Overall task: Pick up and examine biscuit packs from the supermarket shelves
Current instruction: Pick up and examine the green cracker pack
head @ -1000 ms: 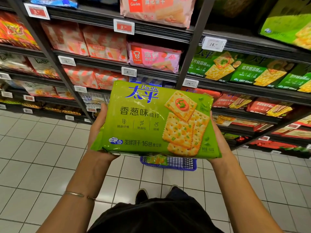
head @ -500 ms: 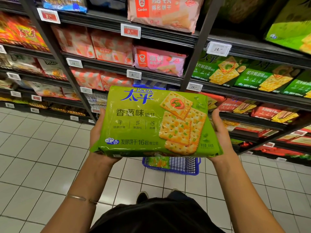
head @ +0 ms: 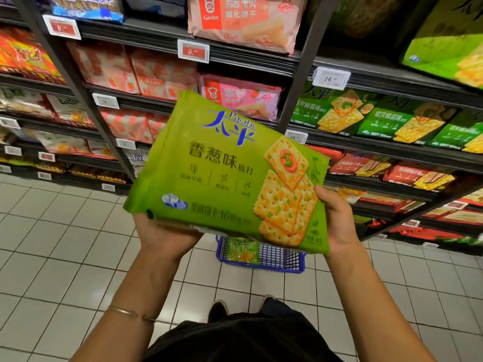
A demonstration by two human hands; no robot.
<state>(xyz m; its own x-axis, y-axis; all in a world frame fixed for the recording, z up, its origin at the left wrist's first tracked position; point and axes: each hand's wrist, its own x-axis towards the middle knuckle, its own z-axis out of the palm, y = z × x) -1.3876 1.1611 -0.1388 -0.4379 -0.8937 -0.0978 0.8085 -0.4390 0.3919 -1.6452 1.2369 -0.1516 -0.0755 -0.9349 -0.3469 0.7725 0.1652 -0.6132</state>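
A large light-green biscuit pack [head: 224, 171] with blue lettering and pictured crackers is held up in front of the shelves, tilted with its right side lower. My left hand [head: 167, 236] supports it from under the lower left corner, mostly hidden by the pack. My right hand [head: 337, 218] grips its right edge, thumb on the front. Dark-green packs [head: 337, 113] of the same brand sit on the shelf to the right.
Black shelving [head: 300, 82] runs across the view with pink Garden packs [head: 243, 97], red packs [head: 407, 173] lower right and price tags [head: 331, 78]. A blue basket [head: 277, 257] with a green packet stands on the white tiled floor [head: 65, 252] beyond my shoes.
The pack has rotated clockwise and tipped, its left end rising. My left hand slid from the left edge to underneath the lower corner; my right hand dropped lower on the right edge.
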